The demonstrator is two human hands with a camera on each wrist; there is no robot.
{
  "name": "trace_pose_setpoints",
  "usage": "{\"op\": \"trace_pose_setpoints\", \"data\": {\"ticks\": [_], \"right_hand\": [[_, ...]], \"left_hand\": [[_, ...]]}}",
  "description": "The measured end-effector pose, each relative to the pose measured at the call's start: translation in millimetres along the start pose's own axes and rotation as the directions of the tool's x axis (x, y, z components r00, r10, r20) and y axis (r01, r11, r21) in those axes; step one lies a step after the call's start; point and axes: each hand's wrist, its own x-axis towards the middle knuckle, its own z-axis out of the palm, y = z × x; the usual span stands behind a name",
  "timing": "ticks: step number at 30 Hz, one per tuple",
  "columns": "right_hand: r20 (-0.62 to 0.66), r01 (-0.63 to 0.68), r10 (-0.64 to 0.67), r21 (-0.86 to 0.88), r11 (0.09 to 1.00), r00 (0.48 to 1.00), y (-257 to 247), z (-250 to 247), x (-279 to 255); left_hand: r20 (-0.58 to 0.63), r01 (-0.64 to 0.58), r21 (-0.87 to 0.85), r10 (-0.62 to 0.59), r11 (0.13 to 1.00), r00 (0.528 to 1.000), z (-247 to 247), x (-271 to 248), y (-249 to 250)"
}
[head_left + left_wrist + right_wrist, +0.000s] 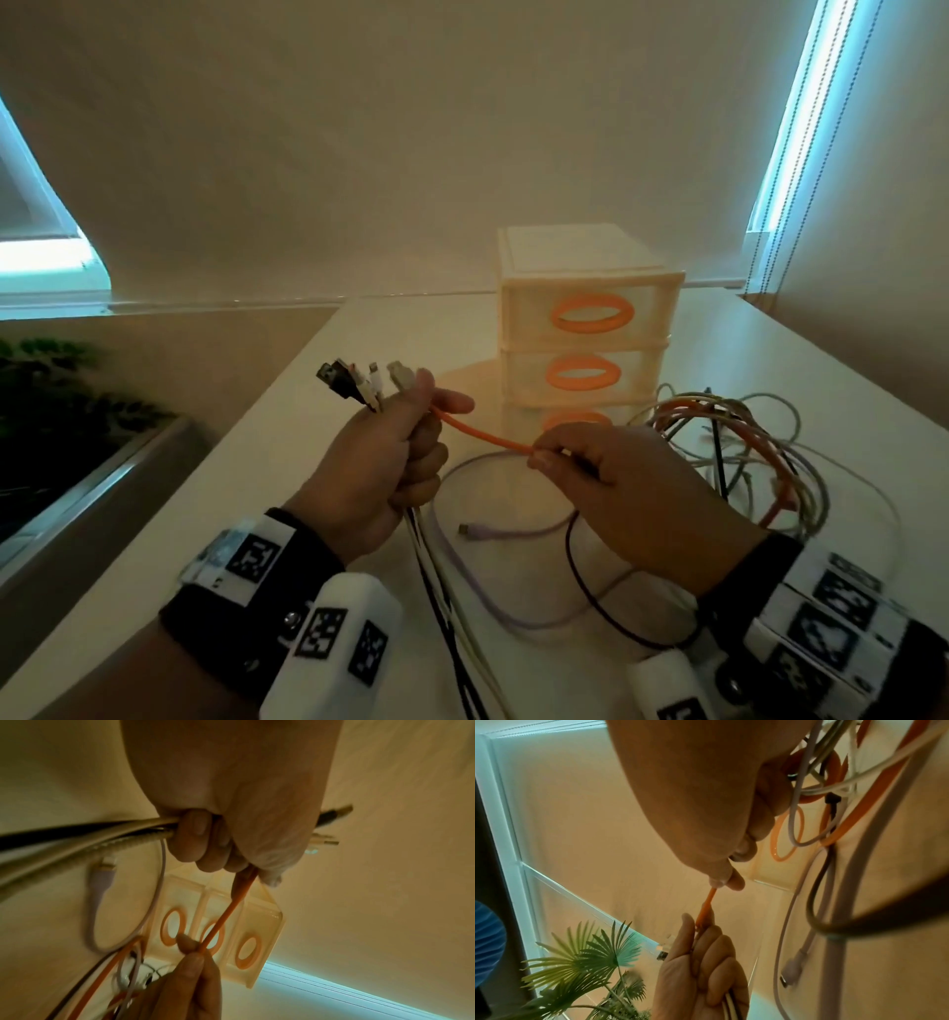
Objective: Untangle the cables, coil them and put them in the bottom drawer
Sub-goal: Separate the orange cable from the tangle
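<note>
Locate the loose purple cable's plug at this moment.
In the head view, the purple cable's plug lies on the white table, low centre, between the left hand and right hand.

- The drawers stand on the table, near its back edge.
- A cable tangle lies on the table just right of the drawers and in front of them.
- The left hand and right hand are in front of the drawers, above the table.
- A taut cable runs between the hands.
- A plant is left of the drawers, beyond the table's edge.
</note>
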Motion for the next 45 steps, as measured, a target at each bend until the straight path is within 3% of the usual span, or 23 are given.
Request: {"op": "trace_pose_setpoints", "data": {"ticks": [13,17,21,30,32,35,38,42,45], "right_hand": [[0.15,0.067,-0.074,0.047,0.997,0.986,-11.4,-1.1,-4.1],[0.069,0.064,-0.073,0.132,0.989,0.995,-9.5,1.5,-3.7],[0.08,0.068,-0.075,0.087,0.994,0.994,-14.4,1.1,1.3],[0.095,0.039,-0.049,0.102,0.994,0.994,-14.5,-4.0,-0.2],[0.123,0.033,-0.05,0.134,0.99,0.991,-14.9,-2.6,-1.4],[0.23,0.042,-0.079,0.162,0.986,0.97,-21.5,1.9,-3.6],[0.263,0.071,-0.1,0.118,0.99,0.96,-24.1,-2.1,-2.6],[0.12,0.145,-0.143,-0.011,0.989,0.982,-14.5,-25.3,4.5],[0.069,0.137,-0.129,-0.129,0.982,0.989,-6.3,-31.7,6.2]], "left_hand": [[0.105,0.13,-0.092,-0.12,0.987,0.987,-1.1,-3.7,4.9],[0.09,0.077,-0.183,-0.061,0.98,0.994,-5.1,-1.8,9.6],[-0.044,-0.054,-0.258,0.044,0.965,0.998,-22.3,5.2,19.5],[-0.119,-0.171,-0.219,0.148,0.961,0.982,-9.4,1.5,11.5],[-0.061,-0.14,-0.327,0.127,0.934,0.99,-4.9,0.3,11.6],[0.049,-0.058,-0.574,0.105,0.816,0.993,-2.3,-5.2,18.3],[0.141,0.019,-0.664,0.1,0.747,0.985,-12.5,-9.0,26.5],[0.383,0.175,-0.656,0.124,0.735,0.915,-22.8,-9.4,31.9],[0.523,0.252,-0.559,0.1,0.79,0.846,-14.9,-14.1,30.9]]}}
